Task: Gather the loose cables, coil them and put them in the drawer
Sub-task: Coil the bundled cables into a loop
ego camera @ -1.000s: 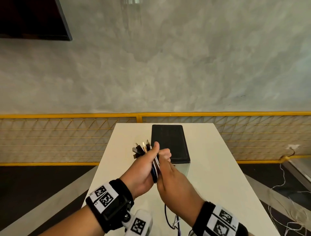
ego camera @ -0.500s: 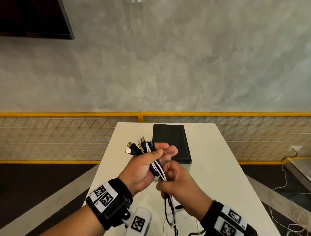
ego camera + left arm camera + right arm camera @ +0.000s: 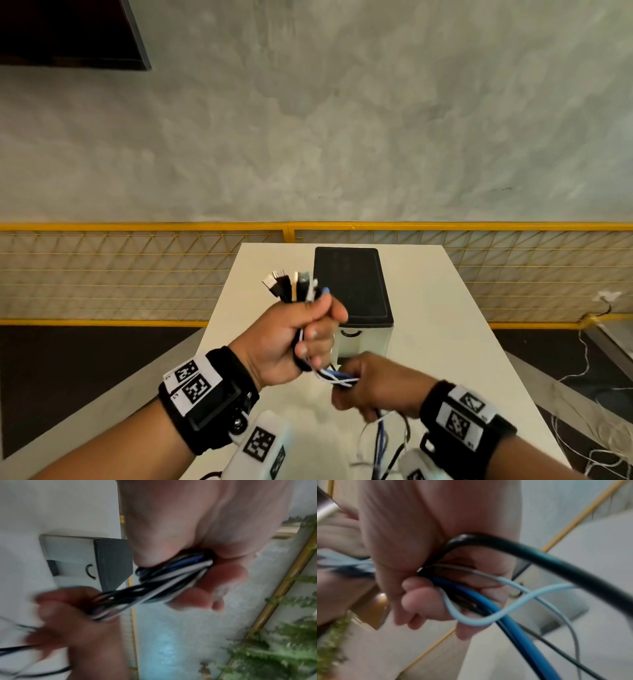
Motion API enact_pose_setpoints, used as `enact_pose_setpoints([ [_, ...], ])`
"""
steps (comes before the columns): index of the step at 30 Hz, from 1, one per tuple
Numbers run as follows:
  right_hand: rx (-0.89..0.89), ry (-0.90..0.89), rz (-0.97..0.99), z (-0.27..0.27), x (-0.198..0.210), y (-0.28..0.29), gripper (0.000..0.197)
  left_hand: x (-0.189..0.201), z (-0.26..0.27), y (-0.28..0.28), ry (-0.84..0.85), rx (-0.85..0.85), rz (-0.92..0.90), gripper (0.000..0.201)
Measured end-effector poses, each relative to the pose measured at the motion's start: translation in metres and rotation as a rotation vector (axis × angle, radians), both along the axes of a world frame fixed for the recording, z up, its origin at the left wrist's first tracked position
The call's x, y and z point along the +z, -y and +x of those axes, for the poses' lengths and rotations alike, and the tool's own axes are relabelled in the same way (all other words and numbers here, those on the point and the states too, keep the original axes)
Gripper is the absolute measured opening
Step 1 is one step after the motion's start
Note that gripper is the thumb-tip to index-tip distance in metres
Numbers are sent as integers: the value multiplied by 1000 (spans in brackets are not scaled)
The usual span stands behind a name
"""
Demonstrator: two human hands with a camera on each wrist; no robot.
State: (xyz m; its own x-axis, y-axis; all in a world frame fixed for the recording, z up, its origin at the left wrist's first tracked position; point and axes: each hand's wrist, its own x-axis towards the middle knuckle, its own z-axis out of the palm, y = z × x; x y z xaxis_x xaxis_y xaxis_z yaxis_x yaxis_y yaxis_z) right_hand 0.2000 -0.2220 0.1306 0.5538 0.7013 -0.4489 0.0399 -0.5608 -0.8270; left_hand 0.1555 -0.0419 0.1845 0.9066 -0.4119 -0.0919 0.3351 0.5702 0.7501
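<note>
My left hand [image 3: 301,337] grips a bundle of cables [image 3: 337,377] in black, white and blue; several plug ends [image 3: 289,284] stick up out of the fist. The left wrist view shows the same bundle [image 3: 173,574] pressed between palm and curled fingers. Lower and to the right, my right hand [image 3: 371,387] is closed round the cables' trailing lengths, which hang down toward the table's near edge. In the right wrist view a thick black cable [image 3: 539,555], a blue cable [image 3: 488,607] and a pale loop run through its curled fingers [image 3: 423,601]. The drawer unit [image 3: 363,339] stands behind the hands, its drawer closed.
The white table [image 3: 455,342] carries the small drawer unit with a black top [image 3: 349,284]. A yellow mesh fence [image 3: 137,274] runs behind the table below a grey wall. Loose white wires [image 3: 596,425] lie on the floor at the right.
My right hand slid down the cables, away from the left hand, toward the near right. The left hand closed into a tighter fist round the bundle and rose slightly.
</note>
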Motion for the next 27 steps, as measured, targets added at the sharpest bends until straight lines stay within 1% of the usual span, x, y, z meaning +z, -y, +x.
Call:
enact_pose_setpoints([
  [2, 16, 91, -91, 16, 6, 2, 15, -3, -9, -1, -28, -124, 135, 26],
  [4, 88, 162, -149, 26, 13, 1, 26, -1, -15, -2, -30, -214, 365, 26],
  [5, 116, 191, -157, 29, 17, -1, 26, 0, -16, -1, -9, -266, 540, 27],
  [7, 118, 250, -142, 33, 26, -4, 12, 3, -18, 4, 48, -387, 951, 26],
  [8, 111, 281, -138, 33, 31, -6, 9, 4, -18, 8, 69, -423, 1130, 25],
  [10, 107, 345, -138, 31, 41, -6, 4, -2, -18, 13, 160, -429, 1450, 29],
  [11, 97, 364, -119, 29, 43, -6, 5, -6, -17, 13, 249, -389, 1578, 30],
  [12, 74, 367, -79, 27, 45, -5, 7, -9, -15, 11, 342, -302, 1639, 28],
  [13, 38, 348, -19, 25, 46, -5, 7, -9, -14, 9, 411, -183, 1616, 27],
  [14, -7, 316, 55, 24, 47, -5, 7, -10, -11, 5, 447, -70, 1550, 26],
  [15, -49, 282, 135, 23, 48, -4, 9, -11, -8, 1, 455, 8, 1481, 23],
  [16, -86, 256, 205, 21, 49, -4, 15, -12, -4, -3, 426, 57, 1405, 16],
  [17, -108, 242, 261, 18, 50, -4, 26, -12, 1, -5, 363, 104, 1310, 13],
  [19, -98, 244, 353, 9, 49, -6, 55, -10, 10, -4, 216, 257, 1018, 22],
  [20, -83, 253, 386, 3, 48, -8, 69, -7, 15, -1, 139, 355, 823, 28],
  [21, -86, 264, 412, -3, 45, -12, 77, -3, 21, 2, 74, 434, 636, 34],
  [22, -112, 280, 448, -8, 41, -17, 81, 1, 26, 5, 34, 483, 487, 42],
  [24, -207, 348, 526, -15, 30, -28, 79, 8, 32, 13, 12, 504, 306, 56],
  [25, -256, 366, 567, -18, 27, -31, 76, 12, 33, 17, 19, 498, 244, 55],
  [27, -342, 300, 642, -21, 22, -31, 64, 15, 32, 23, 3, 516, 152, 32],
])
